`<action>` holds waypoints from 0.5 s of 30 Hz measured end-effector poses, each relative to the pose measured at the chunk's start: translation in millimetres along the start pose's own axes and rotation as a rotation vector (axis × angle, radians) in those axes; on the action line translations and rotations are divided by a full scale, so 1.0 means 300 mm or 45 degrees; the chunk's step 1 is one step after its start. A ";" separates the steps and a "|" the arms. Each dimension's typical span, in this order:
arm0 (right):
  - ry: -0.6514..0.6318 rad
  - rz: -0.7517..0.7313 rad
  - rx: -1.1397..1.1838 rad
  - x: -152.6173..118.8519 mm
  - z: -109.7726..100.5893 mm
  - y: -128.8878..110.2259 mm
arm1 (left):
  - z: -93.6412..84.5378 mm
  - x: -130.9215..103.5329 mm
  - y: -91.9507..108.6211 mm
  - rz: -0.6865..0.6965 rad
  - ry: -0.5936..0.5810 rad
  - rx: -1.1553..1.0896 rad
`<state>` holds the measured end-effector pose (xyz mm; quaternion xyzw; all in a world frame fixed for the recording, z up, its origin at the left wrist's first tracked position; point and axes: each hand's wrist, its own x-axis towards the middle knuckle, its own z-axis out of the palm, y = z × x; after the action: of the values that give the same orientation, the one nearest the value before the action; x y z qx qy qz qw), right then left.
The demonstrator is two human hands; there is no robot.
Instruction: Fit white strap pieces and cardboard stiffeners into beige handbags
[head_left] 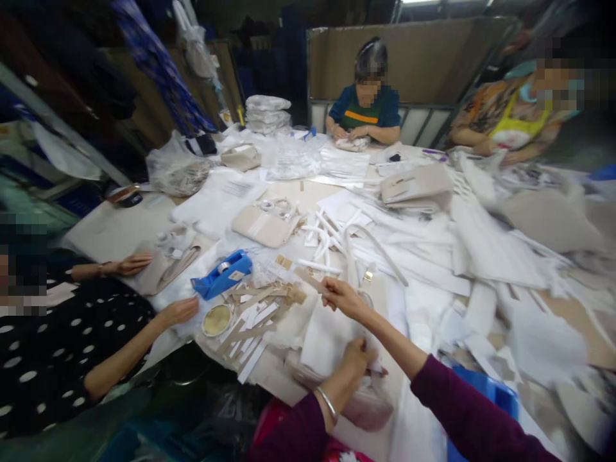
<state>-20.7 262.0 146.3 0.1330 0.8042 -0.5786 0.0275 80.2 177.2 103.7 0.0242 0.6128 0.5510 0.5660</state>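
Two purple sleeves (474,407) enter from the bottom edge, which cuts them off. The right hand (344,299) pinches a flat, plain beige strip (309,280) between thumb and fingers, out over the cluttered bench (122,228); the fingers hide its grasped end. The left hand (359,358), with a silver bangle (327,404) at its wrist, is half curled over a white sheet (327,340) and a blurred, pale bag (368,410); whether it grips anything, I cannot tell. Print on the plastic packaging (235,188) is too blurred to read, and a label (236,276) on the blue tape dispenser (219,280) is too small. Loose strips (250,337) lie beside a round tin (216,319).
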 end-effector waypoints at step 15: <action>0.633 1.078 0.878 -0.841 -0.170 0.431 | -0.012 0.053 -0.018 -0.170 -0.196 -0.098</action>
<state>259.8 302.1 93.7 0.5745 0.4296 -0.6964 0.0221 75.1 183.3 88.4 0.0036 0.5462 0.5316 0.6473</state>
